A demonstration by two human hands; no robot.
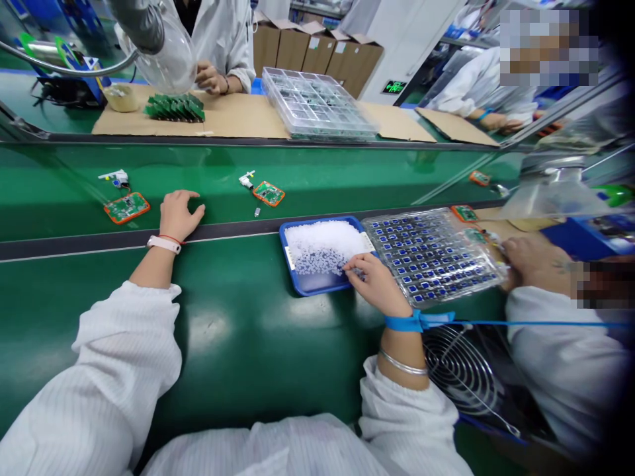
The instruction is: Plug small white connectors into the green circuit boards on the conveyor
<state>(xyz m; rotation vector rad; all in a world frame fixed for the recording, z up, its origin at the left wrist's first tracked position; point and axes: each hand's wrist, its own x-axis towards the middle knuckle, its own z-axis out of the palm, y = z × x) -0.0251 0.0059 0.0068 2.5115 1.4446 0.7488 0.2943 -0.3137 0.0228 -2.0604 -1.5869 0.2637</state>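
Note:
My left hand [179,217] lies at the near edge of the green conveyor belt [337,175], thumb apart from the fingers, holding nothing. Just left of it is an orange-rimmed green circuit board [127,207] with a white connector part [119,178]. My right hand [373,283] is over the right side of a shallow blue tray [310,289]. Small white pieces [322,241] are heaped in that tray. Thumb and fingertips of this hand are pinched together; anything between them is too small to make out. A second orange-rimmed board [269,193] lies on the belt beyond the tray.
Right of the blue tray lies a clear plastic tray [431,254] of dark blue-topped parts. A co-worker's hand [538,261] is beside it. A blue wrist cord [520,323] runs rightward from my wrist. A metal fan guard [461,370] sits below. Across the belt stands a compartment box [317,102].

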